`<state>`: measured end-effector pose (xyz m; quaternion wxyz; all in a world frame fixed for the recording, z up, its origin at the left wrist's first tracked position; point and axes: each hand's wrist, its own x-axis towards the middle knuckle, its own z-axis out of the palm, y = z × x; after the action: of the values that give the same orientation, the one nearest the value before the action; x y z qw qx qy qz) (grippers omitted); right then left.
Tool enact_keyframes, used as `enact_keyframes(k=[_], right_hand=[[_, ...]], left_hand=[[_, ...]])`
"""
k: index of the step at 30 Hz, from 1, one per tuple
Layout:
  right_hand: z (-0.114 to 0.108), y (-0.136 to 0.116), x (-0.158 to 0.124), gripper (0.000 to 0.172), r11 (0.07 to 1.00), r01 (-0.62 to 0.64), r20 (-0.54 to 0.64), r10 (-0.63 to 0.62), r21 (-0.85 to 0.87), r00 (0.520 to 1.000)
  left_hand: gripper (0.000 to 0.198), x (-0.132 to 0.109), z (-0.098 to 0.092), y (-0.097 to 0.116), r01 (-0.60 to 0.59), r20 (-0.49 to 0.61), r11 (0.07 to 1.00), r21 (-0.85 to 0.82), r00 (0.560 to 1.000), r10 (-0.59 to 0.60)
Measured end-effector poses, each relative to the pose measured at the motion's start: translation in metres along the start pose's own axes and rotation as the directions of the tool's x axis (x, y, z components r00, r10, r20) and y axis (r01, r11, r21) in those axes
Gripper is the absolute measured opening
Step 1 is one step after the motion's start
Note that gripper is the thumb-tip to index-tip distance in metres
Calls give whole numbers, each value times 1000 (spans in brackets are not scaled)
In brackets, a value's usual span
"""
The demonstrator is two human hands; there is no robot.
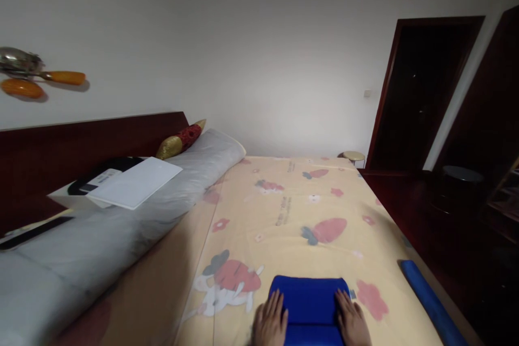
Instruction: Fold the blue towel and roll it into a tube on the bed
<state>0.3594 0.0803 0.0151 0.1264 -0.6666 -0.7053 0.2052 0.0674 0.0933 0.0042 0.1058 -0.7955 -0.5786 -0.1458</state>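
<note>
A folded blue cloth (pixel 310 303) lies on the yellow carrot-print bed sheet (pixel 292 216) at the bottom centre of the head view. My left hand (pixel 271 323) rests flat on the cloth's left edge with its fingers stretched out. My right hand (pixel 352 321) lies flat on the cloth's right edge, fingers also stretched out. Both hands press on the cloth and neither grips it. The lower part of both hands is cut off by the frame.
A long grey rolled bedding bundle (pixel 101 232) lies along the dark wooden headboard (pixel 81 143), with a white box (pixel 133 181) and a red-gold cushion (pixel 180 140) on it. A blue roll (pixel 432 303) sits at the bed's right edge. A dark doorway (pixel 425 92) and a stool (pixel 353 157) stand beyond.
</note>
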Motion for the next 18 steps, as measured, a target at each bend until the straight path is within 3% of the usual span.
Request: enact_keyframes(k=[3,7,10,12,14,16,18], right_hand=[[7,31,-3,60,997,-67,-81,63,-49,995],[14,33,-1,57,994,-83,-156,71,-69,985],[9,28,0,55,994,-68,-207,49,-84,977],[6,30,-5,50,990,-7,-289,-34,-139,957],[12,36,-13,43,960,140,-364,-224,-244,904],[31,44,-26,38,878,317,-385,-449,-359,806],[59,52,-39,37,824,374,-417,-546,-426,727]], left_hand=[[48,-10,0,-23,85,63,996,2,994,-85],[47,-10,1,-20,105,56,994,39,993,-107],[43,-5,-6,-17,40,-86,990,137,996,-28],[40,-7,-13,-17,-21,-221,975,219,973,70],[39,-15,-18,-16,-138,-285,952,274,934,217],[38,-28,-18,-12,-292,-277,910,295,885,374],[43,-44,-13,-8,-370,-271,876,310,849,454]])
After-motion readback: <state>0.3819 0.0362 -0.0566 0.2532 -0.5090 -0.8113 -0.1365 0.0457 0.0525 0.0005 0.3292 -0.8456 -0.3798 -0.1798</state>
